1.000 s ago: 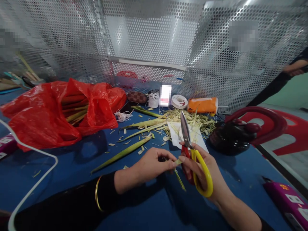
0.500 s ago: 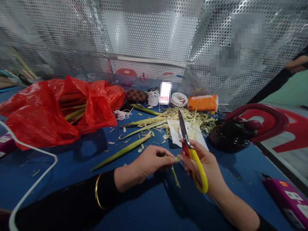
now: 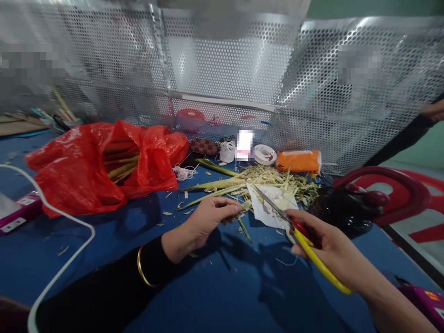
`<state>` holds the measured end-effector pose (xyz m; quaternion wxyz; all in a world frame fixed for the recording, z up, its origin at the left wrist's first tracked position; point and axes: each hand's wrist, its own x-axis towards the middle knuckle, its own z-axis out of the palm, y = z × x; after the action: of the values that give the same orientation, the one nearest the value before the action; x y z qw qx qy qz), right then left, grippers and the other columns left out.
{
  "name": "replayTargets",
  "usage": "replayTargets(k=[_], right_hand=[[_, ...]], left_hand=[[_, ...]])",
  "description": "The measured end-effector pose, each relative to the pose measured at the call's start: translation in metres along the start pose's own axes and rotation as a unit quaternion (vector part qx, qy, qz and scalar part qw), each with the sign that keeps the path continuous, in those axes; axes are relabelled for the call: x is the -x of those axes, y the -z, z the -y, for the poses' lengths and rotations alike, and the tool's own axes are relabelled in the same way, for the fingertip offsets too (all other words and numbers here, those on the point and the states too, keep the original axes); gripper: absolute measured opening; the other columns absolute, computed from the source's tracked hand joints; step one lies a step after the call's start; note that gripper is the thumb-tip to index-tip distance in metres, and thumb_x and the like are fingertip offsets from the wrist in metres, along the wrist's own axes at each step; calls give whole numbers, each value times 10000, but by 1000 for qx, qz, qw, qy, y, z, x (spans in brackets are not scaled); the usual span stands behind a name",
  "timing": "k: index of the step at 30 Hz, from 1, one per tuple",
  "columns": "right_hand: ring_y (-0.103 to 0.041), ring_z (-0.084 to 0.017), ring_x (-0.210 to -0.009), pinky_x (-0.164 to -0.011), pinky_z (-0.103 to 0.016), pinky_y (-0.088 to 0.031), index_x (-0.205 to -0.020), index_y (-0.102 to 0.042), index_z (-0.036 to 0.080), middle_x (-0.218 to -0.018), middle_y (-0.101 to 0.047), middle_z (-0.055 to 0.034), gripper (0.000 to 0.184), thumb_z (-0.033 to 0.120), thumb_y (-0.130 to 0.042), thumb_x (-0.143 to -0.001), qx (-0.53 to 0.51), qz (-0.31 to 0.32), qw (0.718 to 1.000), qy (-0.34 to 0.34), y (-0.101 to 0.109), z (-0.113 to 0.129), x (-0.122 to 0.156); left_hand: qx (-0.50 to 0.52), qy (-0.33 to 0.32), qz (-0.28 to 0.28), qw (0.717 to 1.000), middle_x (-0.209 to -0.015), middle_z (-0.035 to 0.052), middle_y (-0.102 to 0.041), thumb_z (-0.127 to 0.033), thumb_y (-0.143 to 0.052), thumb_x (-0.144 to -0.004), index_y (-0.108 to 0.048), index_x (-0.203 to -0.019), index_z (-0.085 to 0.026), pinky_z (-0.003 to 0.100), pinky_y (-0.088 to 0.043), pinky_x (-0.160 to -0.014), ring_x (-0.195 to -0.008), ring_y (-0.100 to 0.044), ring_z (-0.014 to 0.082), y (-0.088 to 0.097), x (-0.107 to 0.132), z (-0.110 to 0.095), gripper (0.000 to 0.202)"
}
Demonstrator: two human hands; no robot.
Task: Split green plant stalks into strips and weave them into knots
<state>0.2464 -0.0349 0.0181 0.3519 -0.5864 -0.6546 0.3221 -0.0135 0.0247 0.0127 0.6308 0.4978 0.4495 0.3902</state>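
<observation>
My left hand (image 3: 204, 219) is closed in a pinch on a thin green leaf strip (image 3: 243, 227) that hangs down from its fingertips over the blue table (image 3: 222, 286). My right hand (image 3: 329, 247) grips scissors (image 3: 298, 231) with yellow and red handles; their blades point up and left, over a white paper sheet (image 3: 268, 208). The two hands are apart. Long green stalks (image 3: 211, 185) and a heap of pale green trimmings (image 3: 277, 178) lie just beyond the hands.
A red plastic bag (image 3: 83, 169) with more stalks lies at the left. A white cable (image 3: 69, 259) loops across the near left. An orange packet (image 3: 299, 161), tape roll (image 3: 265, 154) and black bag (image 3: 347, 208) sit at the back right, before a perforated metal screen (image 3: 225, 74).
My right hand has swung the scissors away to the right and tipped the blades lower. My left hand has moved up and away with the leaf strip. The camera has shifted slightly.
</observation>
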Motion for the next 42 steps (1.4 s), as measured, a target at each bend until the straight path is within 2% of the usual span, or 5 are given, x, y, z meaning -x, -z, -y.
replayTargets(k=[6,15,22,30,42], right_hand=[[-685,-253,-855,-733,-290,-578,-1180,-673,191,-996,-737,-63,610,341,-799,-603,8,54,998,-23,-6,5,2],[-613,-191,-706,-654,-253,-542,-1200,-653,190,-784,-679,-6,571,340,-781,-664,48,86,995,-19,-13,12,5],[-652,-181,-723,-683,-259,-568,-1232,-652,197,-872,-695,-33,547,343,-761,-715,-3,104,995,-3,-11,12,9],[-663,-232,-827,-741,-306,-574,-1303,-619,238,-995,-726,-61,585,374,-753,-750,28,129,991,28,-6,12,9],[-687,-272,-909,-775,-315,-581,-1166,-710,209,-1012,-743,-67,491,325,-779,-694,-37,138,990,-20,-5,19,10]], left_hand=[[37,-20,-25,999,-604,-28,-576,-315,-747,-677,-724,-733,-164,214,-308,-554,-553,-451,72,6,-5,-1,163],[23,-17,5,1000,-578,-27,-569,-239,-714,-668,-734,-733,-148,222,-311,-540,-519,-447,68,4,-3,0,113],[3,-12,10,1000,-633,-16,-608,-247,-727,-639,-742,-734,-150,220,-341,-561,-556,-461,74,2,-2,-2,136],[-18,-19,20,999,-635,-1,-625,-237,-707,-635,-745,-709,-162,228,-357,-571,-582,-456,91,1,0,-8,111],[-22,-26,60,998,-615,-14,-610,-265,-734,-634,-744,-685,-163,229,-350,-594,-569,-447,84,6,-1,-7,115]])
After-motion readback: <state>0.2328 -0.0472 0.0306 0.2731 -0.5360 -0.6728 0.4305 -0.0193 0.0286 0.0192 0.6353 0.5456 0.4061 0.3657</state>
